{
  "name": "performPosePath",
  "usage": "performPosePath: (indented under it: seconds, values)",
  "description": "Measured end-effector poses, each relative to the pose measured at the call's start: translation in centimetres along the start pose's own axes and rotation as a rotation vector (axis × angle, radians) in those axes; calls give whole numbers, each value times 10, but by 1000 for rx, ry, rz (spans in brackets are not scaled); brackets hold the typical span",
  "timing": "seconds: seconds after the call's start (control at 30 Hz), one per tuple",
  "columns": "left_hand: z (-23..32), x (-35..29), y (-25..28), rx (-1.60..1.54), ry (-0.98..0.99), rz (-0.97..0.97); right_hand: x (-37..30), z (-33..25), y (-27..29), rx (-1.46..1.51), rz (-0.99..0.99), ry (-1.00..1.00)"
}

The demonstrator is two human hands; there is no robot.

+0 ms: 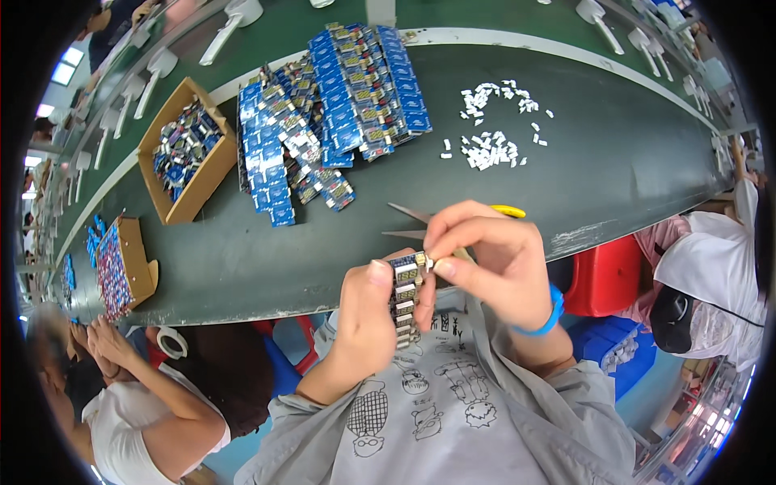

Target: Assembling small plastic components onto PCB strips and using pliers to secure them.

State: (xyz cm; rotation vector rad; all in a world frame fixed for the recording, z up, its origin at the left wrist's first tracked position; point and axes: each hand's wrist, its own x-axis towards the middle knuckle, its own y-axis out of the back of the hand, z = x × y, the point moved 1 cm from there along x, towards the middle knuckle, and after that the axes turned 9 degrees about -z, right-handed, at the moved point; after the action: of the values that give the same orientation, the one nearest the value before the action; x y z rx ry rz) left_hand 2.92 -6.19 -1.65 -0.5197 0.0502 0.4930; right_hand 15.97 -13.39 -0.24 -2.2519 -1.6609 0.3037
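My left hand (365,315) is closed round a strip of small circuit boards (406,293), which hangs down in front of my shirt. At the strip's upper end my right hand (493,255) pinches with thumb and forefinger. A tiny white piece (429,262) shows at those fingertips; whether it is fixed to the board I cannot tell. Behind my right hand is a pair of scissors, its spread blades (411,213) and yellow handle (509,211) showing while the middle is hidden. My right wrist wears a blue band.
Stacked blue board panels (364,93) lie across the green table (590,170). White small pieces (491,151) are scattered right of them. Cardboard boxes of loose parts (212,182) (139,263) stand left. A red stool (602,279) is at right; other people sit on both sides.
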Motion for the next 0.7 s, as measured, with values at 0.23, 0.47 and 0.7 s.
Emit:
performPosePath:
  seconds: [0.23, 0.47, 0.7]
  values:
    - [2, 17, 12, -162, -47, 157, 41, -7, 69, -1448, 196, 201]
    - [4, 19, 22, -191, -78, 40, 66, 0, 81, -1512, 137, 212]
    - [9, 18, 22, -363, -107, 5, 40, -11, 47, -106, 30, -67]
